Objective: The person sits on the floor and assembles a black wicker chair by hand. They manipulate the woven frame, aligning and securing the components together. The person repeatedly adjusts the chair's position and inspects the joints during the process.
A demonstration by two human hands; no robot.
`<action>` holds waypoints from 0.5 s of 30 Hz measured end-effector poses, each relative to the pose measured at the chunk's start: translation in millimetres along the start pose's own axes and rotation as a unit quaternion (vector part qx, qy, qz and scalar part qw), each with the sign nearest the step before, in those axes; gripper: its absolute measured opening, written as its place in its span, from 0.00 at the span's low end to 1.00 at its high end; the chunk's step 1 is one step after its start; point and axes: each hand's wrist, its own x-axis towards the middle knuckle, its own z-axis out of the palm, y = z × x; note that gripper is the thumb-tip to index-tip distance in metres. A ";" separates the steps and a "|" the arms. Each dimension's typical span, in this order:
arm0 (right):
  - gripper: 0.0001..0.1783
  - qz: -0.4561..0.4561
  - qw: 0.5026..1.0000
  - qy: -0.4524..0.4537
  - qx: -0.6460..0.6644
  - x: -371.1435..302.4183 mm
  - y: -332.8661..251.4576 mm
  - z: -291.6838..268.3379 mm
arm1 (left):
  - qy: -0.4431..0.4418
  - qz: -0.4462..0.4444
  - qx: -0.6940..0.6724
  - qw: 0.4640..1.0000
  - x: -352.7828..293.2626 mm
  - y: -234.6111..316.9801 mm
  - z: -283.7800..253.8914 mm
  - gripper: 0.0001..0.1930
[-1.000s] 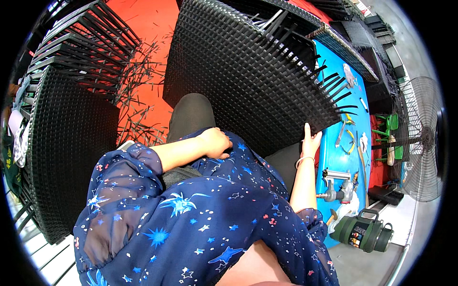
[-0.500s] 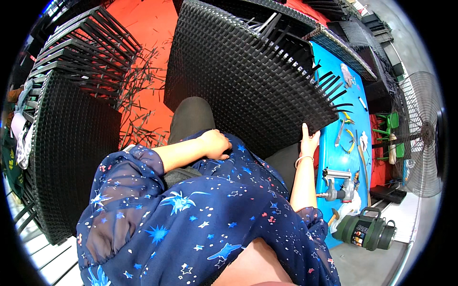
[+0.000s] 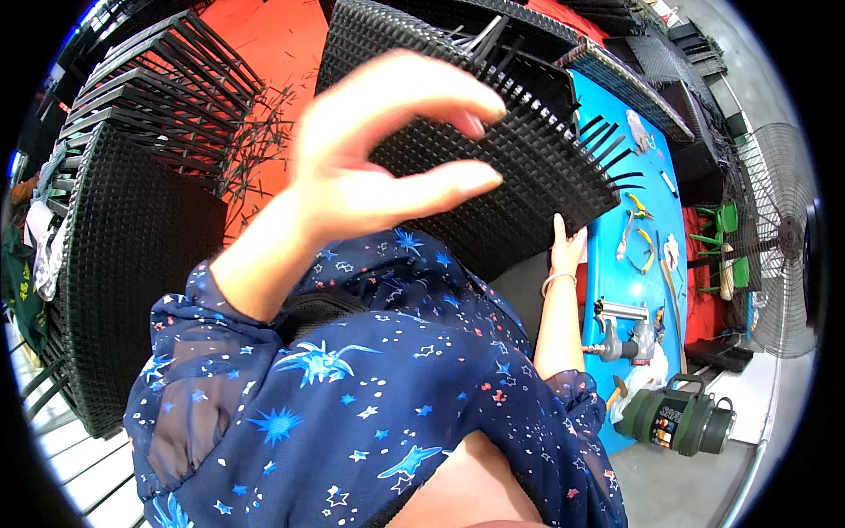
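A large black woven rattan panel (image 3: 528,176) leans at a slant in front of me, loose strip ends sticking out along its right edge. My left hand (image 3: 378,145) is raised over the panel, slightly blurred. Its thumb and fingers are apart in a C shape with nothing between them, and it hides part of the weave. At the panel's lower right corner, my right hand (image 3: 568,249) grips the edge; some of its fingers are partly hidden.
A blue table (image 3: 620,273) on the right holds yellow-handled pliers (image 3: 640,209), a power tool (image 3: 627,345) and a hammer (image 3: 616,392). A dark green jug (image 3: 676,421) stands near it. Stacked black woven frames (image 3: 132,238) rise at left; cut strips (image 3: 255,145) litter the red floor. A fan (image 3: 783,238) is far right.
My left hand has lifted from my lap, up and forward over the panel, and its fingers have spread. The right hand stays at the panel's corner, having shifted only slightly.
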 end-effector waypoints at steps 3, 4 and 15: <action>0.32 -0.013 1.000 -0.001 -0.005 2.4 0.1 1.8 | 0.026 0.189 0.067 0.979 9.9 12.9 -32.9 0.25; 0.32 -0.008 1.000 0.003 -0.014 2.2 0.3 1.7 | 0.032 0.224 0.070 0.972 10.2 22.8 -35.2 0.25; 0.29 0.011 1.000 -0.004 0.020 -3.7 -3.7 -1.4 | 0.027 0.377 -0.032 0.925 8.5 85.1 13.2 0.25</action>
